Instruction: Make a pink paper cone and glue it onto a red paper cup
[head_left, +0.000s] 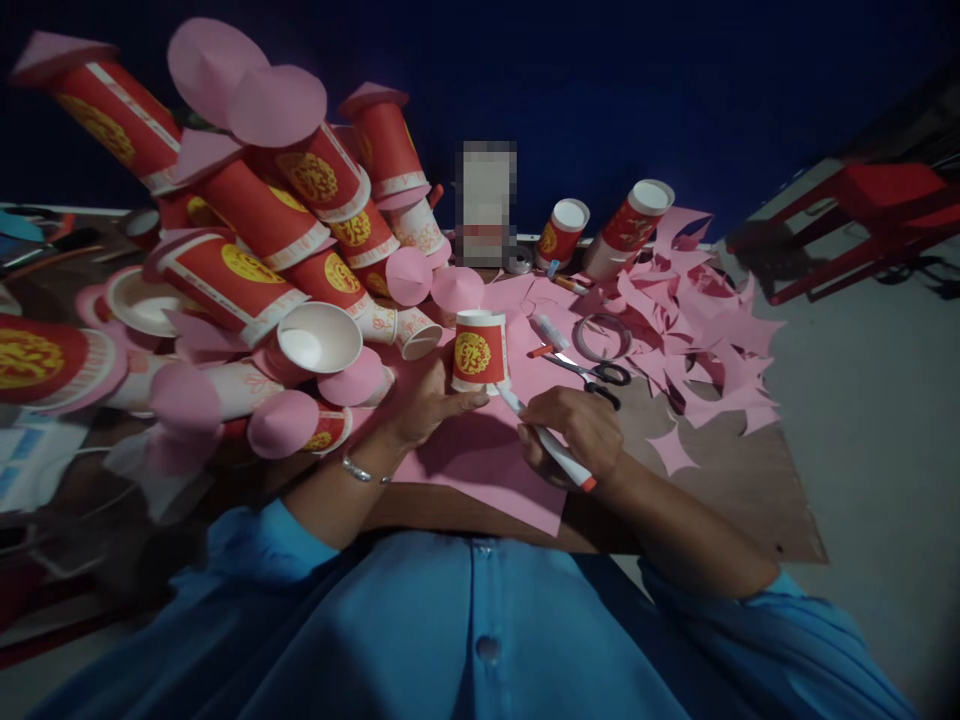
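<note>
My left hand [431, 405] is closed around the lower left side of a red paper cup [472, 358] with a yellow round emblem. The cup stands with its wider end down, above pink paper [480, 450]. In my right hand [574, 425] is a white pen-like tool [559, 455] with an orange-red back end. Its pale tip meets the cup's lower right edge, or comes very near it; I cannot tell which. Just beyond my right hand lie black-handled scissors [600, 377], a roll of tape [602, 338] and a small red-and-clear piece [550, 335].
Red cups with pink paper cones [277, 105] are heaped on the left. Two cup stacks [630, 230] stand at the back right, near pink paper scraps [697, 320]. A pixelated block [486, 200] stands at the back. A red stool [877, 210] is on the right.
</note>
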